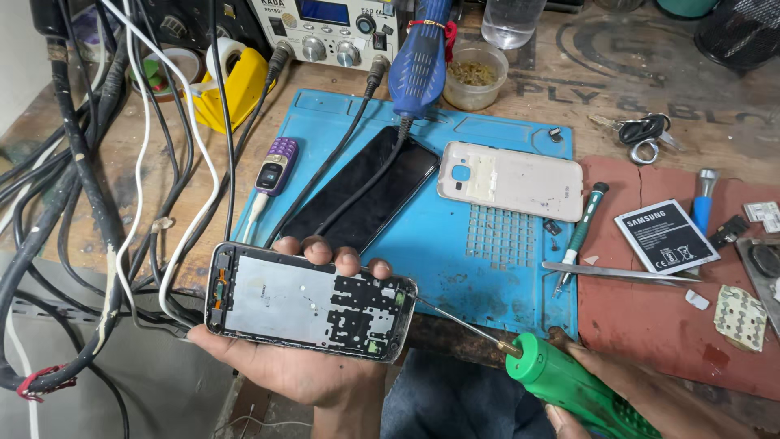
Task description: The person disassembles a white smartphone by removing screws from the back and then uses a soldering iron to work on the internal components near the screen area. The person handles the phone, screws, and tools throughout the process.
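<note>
Our left hand point(313, 370) cradles the opened phone point(309, 301) from below; fingers point(325, 254) curl over its far long edge and the palm bears its near edge; the grip is closed around the body, which sits level, just off the near edge of the desk point(585, 73). Our right hand point(626, 390) is wrapped around the green screwdriver point(569, 382); its thin steel shaft runs up-left and the tip meets the phone's right-hand end.

Progress, as we judge it: the back cover point(512, 179) is already off and lies on the blue mat point(455, 252); the battery point(666, 236) is out and rests on the red mat point(650, 325); the inner frame is still on the phone, so the screws at its edge appear to be the step in hand; whether any are out we cannot tell.

Materials: the exposed frame is a dull grey plate with black cut-out patches and a silvery rim; the screwdriver handle is glossy green plastic with ribbing, brass at the collar; the cover is pale, matt, rounded at the corners, with a camera window; the blue mat is soft-looking, moulded with small trays and a grid of pockets.

Outward: a second phone point(361, 191) lies dark and glassy on the mat, a cable crossing it; a small purple phone point(275, 165) is beside it; tweezers point(621, 274) and a slim green-tipped screwdriver point(581, 232) straddle the mats; the desk is worn, stained wood.
</note>
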